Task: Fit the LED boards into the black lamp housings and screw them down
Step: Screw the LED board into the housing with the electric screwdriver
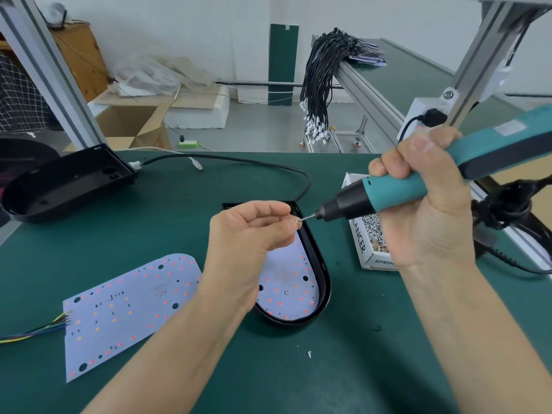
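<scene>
Screwdriver (403,189) tip slanting down-left

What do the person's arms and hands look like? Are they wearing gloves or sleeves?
No gloves and no sleeves. The left hand and right hand are both bare, and so are both forearms as far as the picture shows. There are no rings on the fingers, no watch, no bracelet, and no cables or markings on either arm. The nails look short and plain.
</scene>
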Motion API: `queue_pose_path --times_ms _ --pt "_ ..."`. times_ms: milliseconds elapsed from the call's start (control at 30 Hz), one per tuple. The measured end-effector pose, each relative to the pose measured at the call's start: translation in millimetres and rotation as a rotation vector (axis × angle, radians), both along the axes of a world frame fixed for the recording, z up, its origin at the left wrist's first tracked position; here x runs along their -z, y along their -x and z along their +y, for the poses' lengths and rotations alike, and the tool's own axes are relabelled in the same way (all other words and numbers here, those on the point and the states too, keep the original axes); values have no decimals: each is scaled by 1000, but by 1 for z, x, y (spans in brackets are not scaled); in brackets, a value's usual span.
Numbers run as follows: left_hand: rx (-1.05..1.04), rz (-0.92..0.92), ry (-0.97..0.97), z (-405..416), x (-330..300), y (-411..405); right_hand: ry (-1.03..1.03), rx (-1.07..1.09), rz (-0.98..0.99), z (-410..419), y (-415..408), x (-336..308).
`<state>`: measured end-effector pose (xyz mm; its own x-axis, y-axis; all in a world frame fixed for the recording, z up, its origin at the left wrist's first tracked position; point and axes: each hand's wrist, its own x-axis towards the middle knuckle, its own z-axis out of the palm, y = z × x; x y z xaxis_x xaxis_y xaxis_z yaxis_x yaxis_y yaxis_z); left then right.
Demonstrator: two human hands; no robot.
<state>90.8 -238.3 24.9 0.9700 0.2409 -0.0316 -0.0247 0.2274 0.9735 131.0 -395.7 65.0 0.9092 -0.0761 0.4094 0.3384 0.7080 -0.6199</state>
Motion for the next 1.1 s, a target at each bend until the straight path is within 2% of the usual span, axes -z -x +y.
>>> queue_pose_path --times_ms 200,567,833,900,1000,1033,1100 --pt "-159 -112 -230 -7 1 -5 -96 63 53 8 -1 8" --pt "-148 -79 -292 2 4 -10 -134 82 132 16 -5 13" --pt "-137 -113 -209 12 -1 -6 -158 49 130 21 -12 11" --pt "-222 -126 -199 24 -2 -6 -147 31 129 22 -16 12" --pt "-426 40 -254 46 4 -8 -131 2 153 29 -21 18" --pt "-404 153 -247 49 8 -7 -115 -8 167 32 -23 21" --pt "-227 339 -244 46 18 -3 -82 -33 199 41 -26 28"
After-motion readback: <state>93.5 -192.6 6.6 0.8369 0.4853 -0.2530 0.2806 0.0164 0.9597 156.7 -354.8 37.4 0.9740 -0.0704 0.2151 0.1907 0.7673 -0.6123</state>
